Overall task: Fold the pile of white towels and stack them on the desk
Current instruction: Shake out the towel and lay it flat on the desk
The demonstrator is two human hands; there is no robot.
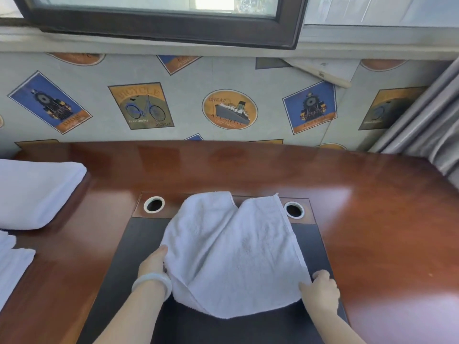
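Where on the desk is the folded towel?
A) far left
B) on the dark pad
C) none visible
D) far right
A: the folded towel lies at the far left of the desk, while the left hand and right hand grip the spread towel.

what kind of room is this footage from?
Probably a hotel or guest room, not certain. A wooden desk with cable grommets sits under a window, folded white towels lie at its left, and vintage-poster wallpaper covers the wall behind.
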